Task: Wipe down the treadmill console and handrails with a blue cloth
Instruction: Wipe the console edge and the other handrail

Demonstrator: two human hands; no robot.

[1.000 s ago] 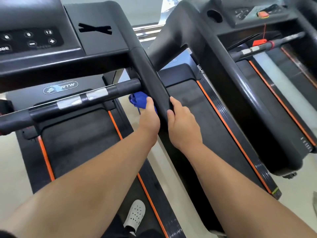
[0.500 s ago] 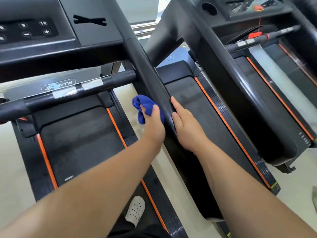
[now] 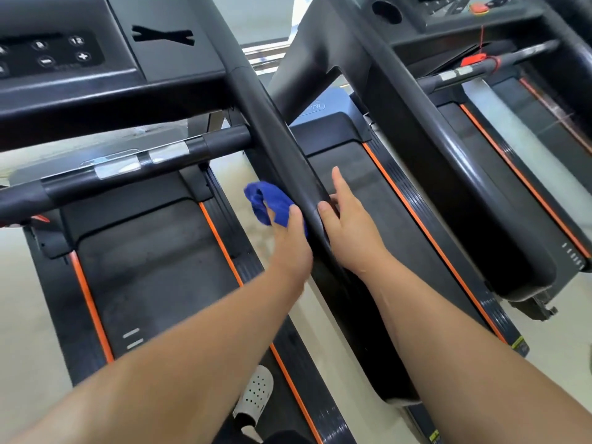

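Blue cloth (image 3: pixel 270 203) is bunched up in the left hand (image 3: pixel 293 241), fingers closed round it, pressed against the left face of the black handrail (image 3: pixel 288 161) that slopes down from the console (image 3: pixel 80 68). Right hand (image 3: pixel 347 225) sits on the other side of that same handrail, fingers stretched out loose and holding nothing, thumb resting on the rail edge. The crossbar (image 3: pixel 128 168) with silver grip pads meets the handrail just above the cloth. Under the handrail there's the belt (image 3: pixel 153 267) with orange trim, and a white perforated shoe (image 3: pixel 256 392) near the bottom. A second treadmill (image 3: pixel 448 155) stands right of the handrail
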